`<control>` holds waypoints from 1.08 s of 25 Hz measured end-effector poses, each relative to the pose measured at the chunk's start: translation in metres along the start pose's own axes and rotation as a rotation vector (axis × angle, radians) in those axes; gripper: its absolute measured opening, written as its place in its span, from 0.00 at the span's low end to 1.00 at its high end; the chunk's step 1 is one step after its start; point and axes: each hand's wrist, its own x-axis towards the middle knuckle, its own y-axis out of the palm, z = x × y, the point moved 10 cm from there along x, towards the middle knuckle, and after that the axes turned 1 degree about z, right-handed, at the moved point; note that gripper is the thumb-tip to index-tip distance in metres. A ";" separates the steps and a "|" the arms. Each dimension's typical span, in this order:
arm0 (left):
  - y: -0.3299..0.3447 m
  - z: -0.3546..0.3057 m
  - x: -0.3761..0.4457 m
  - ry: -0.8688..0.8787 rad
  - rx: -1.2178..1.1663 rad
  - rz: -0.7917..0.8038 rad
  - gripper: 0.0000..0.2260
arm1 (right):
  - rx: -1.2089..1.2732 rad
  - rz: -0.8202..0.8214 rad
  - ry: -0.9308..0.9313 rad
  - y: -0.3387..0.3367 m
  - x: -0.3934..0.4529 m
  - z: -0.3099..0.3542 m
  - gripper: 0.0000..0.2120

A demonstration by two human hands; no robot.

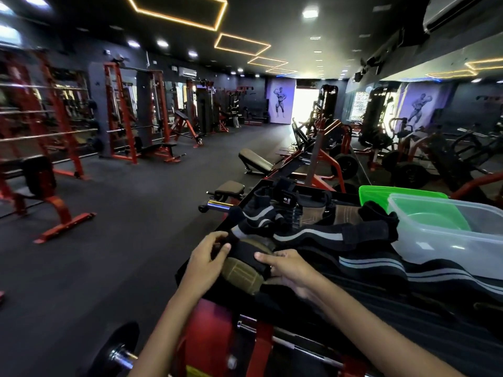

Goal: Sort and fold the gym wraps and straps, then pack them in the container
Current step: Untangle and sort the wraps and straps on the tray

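Olive wrap (pixel 242 270) between both hands' fingers (pixel 217 248), black strap across it.

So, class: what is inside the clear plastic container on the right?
Through the clear plastic container only a green lid, standing behind or under it, shows. No wraps appear inside; its near end runs out of view.
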 end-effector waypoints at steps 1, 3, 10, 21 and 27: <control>-0.011 0.009 0.000 0.002 0.033 -0.008 0.11 | 0.004 0.020 0.029 0.020 0.013 -0.004 0.07; -0.019 0.021 -0.002 0.012 0.114 0.057 0.13 | -0.031 0.058 0.066 0.053 0.030 -0.011 0.09; 0.007 0.023 -0.010 0.092 0.741 0.263 0.22 | -0.601 -0.153 -0.252 0.022 0.046 0.042 0.15; 0.016 0.008 0.003 -0.032 0.903 0.403 0.25 | -0.775 0.067 -0.339 0.024 0.027 0.042 0.13; 0.107 -0.091 0.003 0.381 0.519 0.429 0.20 | -0.766 -0.084 -0.285 -0.078 -0.028 0.051 0.15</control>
